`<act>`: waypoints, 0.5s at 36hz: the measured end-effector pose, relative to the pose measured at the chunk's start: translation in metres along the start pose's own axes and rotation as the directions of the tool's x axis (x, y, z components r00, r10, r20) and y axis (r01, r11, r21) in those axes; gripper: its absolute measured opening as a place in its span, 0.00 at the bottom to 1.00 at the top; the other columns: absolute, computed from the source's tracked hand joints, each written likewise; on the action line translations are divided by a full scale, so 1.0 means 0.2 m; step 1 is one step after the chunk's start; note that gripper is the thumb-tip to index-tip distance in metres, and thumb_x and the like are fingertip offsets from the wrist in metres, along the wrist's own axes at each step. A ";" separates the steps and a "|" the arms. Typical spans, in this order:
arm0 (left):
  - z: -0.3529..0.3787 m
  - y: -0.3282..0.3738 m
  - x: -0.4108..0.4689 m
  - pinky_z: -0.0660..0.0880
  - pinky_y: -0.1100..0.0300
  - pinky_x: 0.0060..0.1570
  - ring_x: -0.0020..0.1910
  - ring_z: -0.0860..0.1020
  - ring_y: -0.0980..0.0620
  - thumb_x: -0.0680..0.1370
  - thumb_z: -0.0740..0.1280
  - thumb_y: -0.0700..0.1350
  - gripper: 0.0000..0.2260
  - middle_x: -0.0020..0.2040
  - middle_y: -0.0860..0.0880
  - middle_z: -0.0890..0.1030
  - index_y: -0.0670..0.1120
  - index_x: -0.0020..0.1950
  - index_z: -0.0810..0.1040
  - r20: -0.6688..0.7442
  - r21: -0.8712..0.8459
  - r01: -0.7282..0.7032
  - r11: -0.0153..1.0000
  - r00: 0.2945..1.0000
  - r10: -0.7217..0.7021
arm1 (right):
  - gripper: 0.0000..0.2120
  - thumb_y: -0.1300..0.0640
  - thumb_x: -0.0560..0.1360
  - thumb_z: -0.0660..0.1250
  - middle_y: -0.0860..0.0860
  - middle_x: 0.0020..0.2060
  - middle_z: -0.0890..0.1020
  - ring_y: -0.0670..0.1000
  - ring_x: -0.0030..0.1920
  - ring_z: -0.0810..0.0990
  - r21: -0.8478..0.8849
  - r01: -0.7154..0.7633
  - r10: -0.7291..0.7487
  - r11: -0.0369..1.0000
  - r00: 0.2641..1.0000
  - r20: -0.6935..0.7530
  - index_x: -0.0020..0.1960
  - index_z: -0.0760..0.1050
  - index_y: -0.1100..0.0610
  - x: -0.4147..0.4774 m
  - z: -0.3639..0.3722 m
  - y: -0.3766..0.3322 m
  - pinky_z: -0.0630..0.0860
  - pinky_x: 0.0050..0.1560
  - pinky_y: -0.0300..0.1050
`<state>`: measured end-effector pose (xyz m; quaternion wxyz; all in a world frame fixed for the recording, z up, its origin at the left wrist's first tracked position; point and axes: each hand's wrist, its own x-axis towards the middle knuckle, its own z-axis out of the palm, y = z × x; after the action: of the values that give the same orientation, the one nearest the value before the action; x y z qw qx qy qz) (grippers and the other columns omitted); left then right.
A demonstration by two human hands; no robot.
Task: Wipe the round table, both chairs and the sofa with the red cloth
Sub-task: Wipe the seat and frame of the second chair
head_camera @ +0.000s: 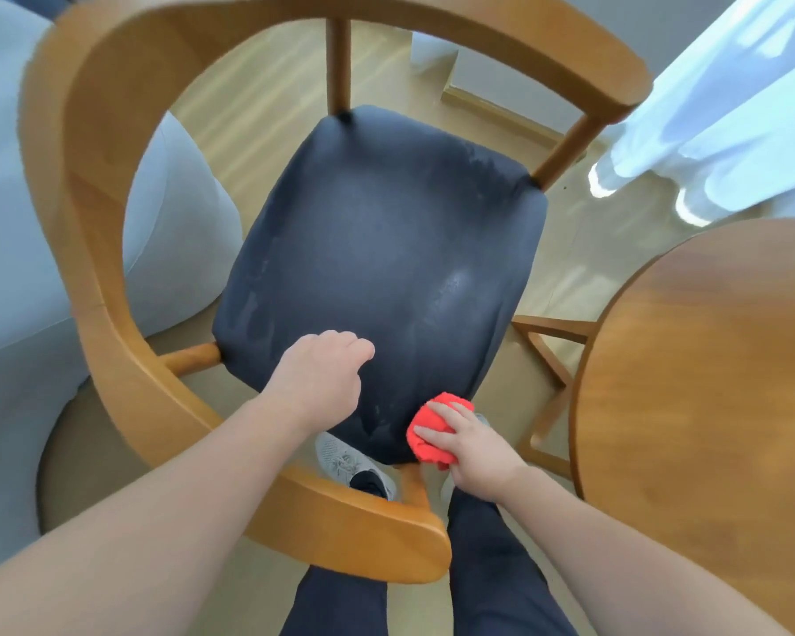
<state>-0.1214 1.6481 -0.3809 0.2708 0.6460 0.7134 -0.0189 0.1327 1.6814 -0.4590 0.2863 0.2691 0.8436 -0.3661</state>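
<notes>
The right hand [471,445] holds the bunched red cloth [425,420] with its fingers curved over it, pressing it against the near right corner of the chair's [93,222] dark seat [377,231]. The left hand [324,378] is curled into a loose fist with nothing in it, over the seat's near edge. The round desk [707,383] stands just right of the chair; the grey sofa [15,222] is on the left.

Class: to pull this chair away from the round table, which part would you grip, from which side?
Probably the curved top rail of the chair, from above on the left: it is a bare, continuous bar, with open space beneath for fingers.
</notes>
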 end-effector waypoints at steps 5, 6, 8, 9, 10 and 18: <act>-0.16 0.09 -0.11 0.71 0.54 0.51 0.50 0.75 0.47 0.74 0.58 0.38 0.16 0.52 0.50 0.79 0.47 0.59 0.76 -0.041 -0.045 0.092 0.995 0.995 -0.093 | 0.27 0.58 0.78 0.65 0.49 0.76 0.58 0.55 0.75 0.55 0.097 -0.011 0.026 0.995 0.987 -0.159 0.74 0.64 0.44 -0.03 -0.30 -0.06 0.58 0.74 0.47; -0.20 0.11 -0.15 0.71 0.55 0.51 0.51 0.75 0.48 0.74 0.58 0.38 0.16 0.53 0.50 0.79 0.47 0.60 0.75 -0.058 -0.056 0.108 0.993 0.992 -0.111 | 0.27 0.60 0.77 0.66 0.49 0.75 0.61 0.55 0.74 0.58 0.138 0.001 0.027 0.990 0.980 -0.198 0.73 0.66 0.45 -0.05 -0.36 -0.09 0.61 0.73 0.47; -0.26 0.14 -0.22 0.71 0.56 0.52 0.51 0.75 0.48 0.75 0.59 0.38 0.16 0.54 0.50 0.79 0.47 0.61 0.76 -0.094 -0.085 0.131 0.988 0.986 -0.138 | 0.25 0.65 0.76 0.65 0.49 0.71 0.65 0.53 0.68 0.66 0.308 0.027 0.058 0.951 0.963 -0.264 0.71 0.70 0.50 -0.10 -0.47 -0.16 0.72 0.65 0.41; -0.30 0.16 -0.26 0.72 0.57 0.52 0.52 0.75 0.49 0.75 0.59 0.38 0.16 0.54 0.50 0.79 0.47 0.61 0.75 -0.113 -0.108 0.144 0.984 0.981 -0.156 | 0.24 0.68 0.76 0.64 0.49 0.69 0.66 0.49 0.64 0.70 0.420 0.035 0.095 0.907 0.954 -0.284 0.69 0.72 0.53 -0.14 -0.54 -0.20 0.75 0.58 0.34; -0.34 0.18 -0.30 0.73 0.57 0.53 0.53 0.75 0.50 0.76 0.60 0.39 0.15 0.55 0.51 0.79 0.47 0.62 0.75 -0.129 -0.132 0.155 0.979 0.977 -0.172 | 0.21 0.70 0.76 0.63 0.49 0.66 0.67 0.45 0.57 0.74 0.523 0.043 0.135 0.851 0.945 -0.297 0.67 0.72 0.56 -0.18 -0.61 -0.26 0.75 0.51 0.29; -0.69 0.42 -0.57 0.64 0.66 0.63 0.66 0.69 0.56 0.77 0.64 0.49 0.22 0.68 0.54 0.71 0.49 0.71 0.66 -0.239 -0.321 0.174 0.931 0.936 -0.258 | 0.10 0.72 0.75 0.59 0.49 0.34 0.77 0.45 0.34 0.78 0.727 0.267 0.028 0.633 0.930 -0.366 0.46 0.76 0.62 -0.53 -1.08 -0.58 0.77 0.39 0.43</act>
<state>-0.0909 1.6104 -0.1896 0.2578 0.5115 0.8063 0.1480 0.0661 1.7536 -0.2107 -0.0317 0.3665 0.6609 -0.6541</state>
